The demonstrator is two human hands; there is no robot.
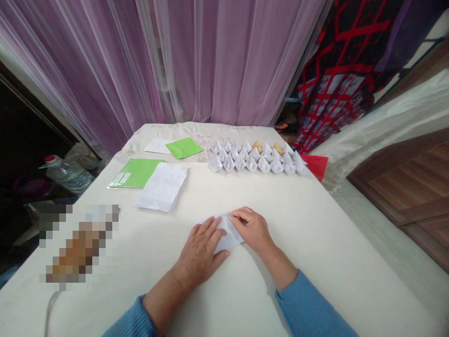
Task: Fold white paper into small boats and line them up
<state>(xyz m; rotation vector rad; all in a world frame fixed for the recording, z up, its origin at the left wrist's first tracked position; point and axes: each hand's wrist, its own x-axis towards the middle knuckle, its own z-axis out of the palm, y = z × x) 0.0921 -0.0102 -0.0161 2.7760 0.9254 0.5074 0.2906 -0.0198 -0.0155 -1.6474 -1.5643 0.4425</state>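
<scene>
A small sheet of white paper (229,236) lies on the table between my hands, partly covered by them. My left hand (203,248) rests flat on its left side, fingers stretched out and thumb apart. At the paper's upper right edge, my right hand (253,229) is closed, thumb and forefinger pinching the paper. Beyond them stand rows of folded paper boats (251,164), mostly white with a couple in yellow.
A stack of white paper (163,187) overlaps a green packet (135,171) on the left. Behind lies a green sheet (184,148). A red sheet (317,166) sits at the right edge. A blurred-out object (82,245) with a cable lies at the left.
</scene>
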